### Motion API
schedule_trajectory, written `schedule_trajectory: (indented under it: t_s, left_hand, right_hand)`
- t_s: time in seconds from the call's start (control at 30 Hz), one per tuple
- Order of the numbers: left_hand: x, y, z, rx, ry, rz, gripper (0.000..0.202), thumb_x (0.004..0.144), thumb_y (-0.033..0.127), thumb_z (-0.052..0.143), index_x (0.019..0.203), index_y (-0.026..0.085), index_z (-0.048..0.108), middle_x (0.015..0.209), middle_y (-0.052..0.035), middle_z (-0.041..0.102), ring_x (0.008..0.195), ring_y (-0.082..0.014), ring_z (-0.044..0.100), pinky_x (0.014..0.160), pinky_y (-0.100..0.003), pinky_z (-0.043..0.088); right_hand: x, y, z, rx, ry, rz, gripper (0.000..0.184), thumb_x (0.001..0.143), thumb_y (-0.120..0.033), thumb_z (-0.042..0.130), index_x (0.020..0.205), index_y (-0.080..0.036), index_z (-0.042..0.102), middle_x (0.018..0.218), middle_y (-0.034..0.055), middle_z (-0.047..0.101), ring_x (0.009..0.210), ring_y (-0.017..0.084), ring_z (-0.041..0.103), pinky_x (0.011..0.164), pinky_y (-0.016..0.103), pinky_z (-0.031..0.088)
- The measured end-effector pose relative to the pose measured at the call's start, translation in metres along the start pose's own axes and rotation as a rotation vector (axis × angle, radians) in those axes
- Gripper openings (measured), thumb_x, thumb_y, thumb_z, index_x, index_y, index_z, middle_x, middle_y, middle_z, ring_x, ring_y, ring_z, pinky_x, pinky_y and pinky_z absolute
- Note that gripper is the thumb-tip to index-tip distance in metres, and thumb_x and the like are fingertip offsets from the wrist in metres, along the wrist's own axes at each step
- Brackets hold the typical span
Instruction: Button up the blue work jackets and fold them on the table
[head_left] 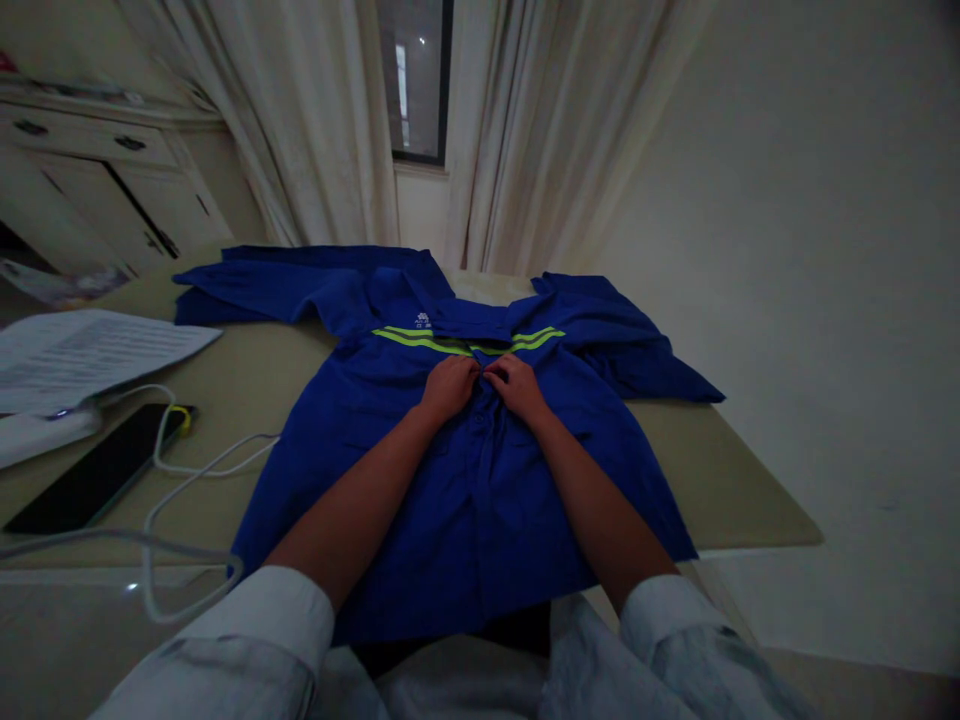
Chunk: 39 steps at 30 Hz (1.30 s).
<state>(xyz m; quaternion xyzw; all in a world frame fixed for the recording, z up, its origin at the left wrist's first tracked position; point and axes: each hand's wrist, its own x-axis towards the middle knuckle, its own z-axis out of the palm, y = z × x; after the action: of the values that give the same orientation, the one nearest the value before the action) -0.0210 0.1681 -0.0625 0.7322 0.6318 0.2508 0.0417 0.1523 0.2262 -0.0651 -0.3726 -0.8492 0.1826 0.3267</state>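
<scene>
A blue work jacket [405, 500] with yellow-green stripes across the chest lies spread on the table, its collar away from me and its sleeves out to both sides. At the front placket, just below the stripes, my left hand [452, 385] pinches the jacket's edge. My right hand [519, 385] is closed on the facing edge, fingertips almost touching the left ones. Whatever lies between the fingertips is too small to make out. Below the hands a button [478, 419] shows on the placket.
On the left of the table [247, 385] lie printed sheets [97, 355], a black phone [97, 475], a white device [45, 435] and a looping white cable [150, 520]. Behind stand a cabinet [202, 175] and curtains [322, 120]; a wall [810, 250] rises at right.
</scene>
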Motion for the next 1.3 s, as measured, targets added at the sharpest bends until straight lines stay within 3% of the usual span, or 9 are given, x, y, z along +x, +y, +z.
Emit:
schedule_trajectory:
  t_s: [0.27,0.43,0.53,0.97,1.1,1.3]
  left_hand:
    - [0.001,-0.006,0.007,-0.062,0.050,0.027,0.024,0.099,0.021,0.051,0.112,0.019,0.072,0.112,-0.0108,0.074,0.105,-0.0263,0.065,0.096,-0.038,0.049]
    - [0.003,-0.006,0.006,-0.060,0.095,-0.034,0.037,0.107,0.035,0.043,0.100,0.017,0.074,0.104,-0.0128,0.074,0.099,-0.0263,0.065,0.094,-0.039,0.049]
    - [0.004,-0.010,0.009,-0.054,0.079,-0.034,0.037,0.105,0.041,0.047,0.099,0.018,0.076,0.101,-0.0120,0.072,0.097,-0.0259,0.064,0.092,-0.038,0.049]
    - [0.010,-0.022,0.012,-0.270,0.051,-0.077,0.018,0.096,0.029,0.063,0.099,0.019,0.078,0.102,-0.0075,0.077,0.096,-0.0224,0.069,0.089,-0.034,0.053]
    - [0.009,-0.019,0.012,-0.241,0.051,-0.088,0.021,0.096,0.030,0.061,0.100,0.019,0.078,0.103,-0.0081,0.076,0.098,-0.0234,0.068,0.090,-0.035,0.053]
    - [0.008,-0.018,0.014,-0.183,0.060,-0.070,0.026,0.095,0.019,0.055,0.106,0.021,0.078,0.110,-0.0087,0.075,0.102,-0.0241,0.067,0.096,-0.038,0.053]
  right_hand:
    - [-0.002,-0.004,0.005,-0.101,0.005,0.020,0.007,0.092,-0.019,0.066,0.093,-0.019,0.073,0.097,0.0055,0.068,0.089,0.019,0.063,0.085,0.029,0.049]
    - [-0.004,-0.011,0.004,-0.157,0.009,0.023,0.008,0.095,-0.021,0.064,0.093,-0.020,0.071,0.098,0.0053,0.067,0.089,0.019,0.064,0.083,0.028,0.049]
    - [-0.006,-0.016,0.002,-0.194,-0.006,0.030,0.011,0.098,-0.024,0.061,0.097,-0.021,0.071,0.104,0.0066,0.068,0.092,0.020,0.064,0.083,0.029,0.050]
    - [-0.010,-0.017,0.001,-0.219,-0.036,0.002,0.013,0.100,-0.027,0.064,0.105,-0.021,0.073,0.110,0.0075,0.068,0.099,0.020,0.066,0.088,0.030,0.051]
    - [-0.010,-0.019,0.001,-0.245,-0.043,0.024,0.013,0.100,-0.027,0.062,0.105,-0.021,0.073,0.111,0.0074,0.068,0.098,0.021,0.066,0.086,0.029,0.051]
    - [-0.009,-0.021,0.004,-0.293,-0.015,0.049,0.012,0.099,-0.024,0.060,0.102,-0.022,0.071,0.110,0.0078,0.067,0.097,0.022,0.066,0.083,0.029,0.051]
